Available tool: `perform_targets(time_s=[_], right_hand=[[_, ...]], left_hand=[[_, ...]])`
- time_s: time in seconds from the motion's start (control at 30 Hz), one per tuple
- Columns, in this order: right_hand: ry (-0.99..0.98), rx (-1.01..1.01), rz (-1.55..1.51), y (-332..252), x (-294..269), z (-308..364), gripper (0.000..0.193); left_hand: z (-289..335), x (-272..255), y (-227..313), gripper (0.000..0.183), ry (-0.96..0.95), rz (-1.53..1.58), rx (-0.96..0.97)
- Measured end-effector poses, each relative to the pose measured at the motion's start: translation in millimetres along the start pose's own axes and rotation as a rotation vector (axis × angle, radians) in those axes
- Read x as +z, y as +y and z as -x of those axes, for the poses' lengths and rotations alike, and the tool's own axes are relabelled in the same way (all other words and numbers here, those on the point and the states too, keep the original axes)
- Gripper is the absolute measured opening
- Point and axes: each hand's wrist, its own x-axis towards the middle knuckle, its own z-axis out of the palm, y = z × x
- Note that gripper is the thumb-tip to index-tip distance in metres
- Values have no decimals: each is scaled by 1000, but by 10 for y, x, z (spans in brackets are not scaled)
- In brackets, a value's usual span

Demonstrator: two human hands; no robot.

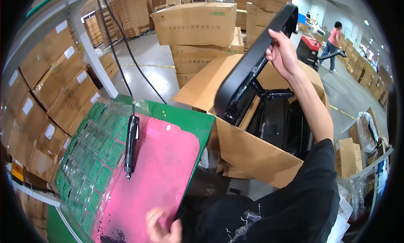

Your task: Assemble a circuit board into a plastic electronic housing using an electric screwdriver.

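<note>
My right hand [283, 55] is closed on the upper edge of a long black plastic housing [248, 68]. The housing tilts over an open cardboard box [256, 146], its lower end by the box's left rim. More black plastic parts [275, 119] lie inside the box. Low over the near part of a pink mat [168, 167], my left hand [163, 227] shows loosely curled, slightly blurred fingers, apart, with nothing visible in them. A black electric screwdriver [131, 144] hangs on its cable above the mat's left side.
Clear plastic trays with many green pieces [94, 159] line the left of the green table [202, 125]. Small black screws [111, 236] lie at the mat's near edge. Stacked cartons [195, 26] stand behind. A person [333, 45] walks at the far right near a red-and-black machine [309, 49].
</note>
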Motion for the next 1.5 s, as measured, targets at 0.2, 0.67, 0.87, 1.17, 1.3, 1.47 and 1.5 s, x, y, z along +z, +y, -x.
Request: perform_targets(time_s=[0.2,0.67,0.87,1.17,1.3,1.47,1.5], right_hand=[[-553,154,66,-481,1233,816,36],[-1242,-464,721,1628,3107,701,41],[-979,-692,1221,3001,4197,227,41],[-924,-676,1624,4244,4987,-45,29],[-943,-960,1637,4517,5043,-160,37],[-802,-1093,1582,4245,5080,-91,40],[-772,-1033,1547,4086,5086,-46,44]], left_hand=[[-344,821,-118,110,-19,249,93],[361,-912,258,70,594,462,-781],[96,-1138,163,72,503,-394,-364],[-888,-1124,-278,48,-487,-1082,-110],[-896,-1142,-386,38,-460,-1010,-88],[-869,-1311,-409,26,-284,-995,-83],[-860,-1318,-415,25,-270,-1003,-85]])
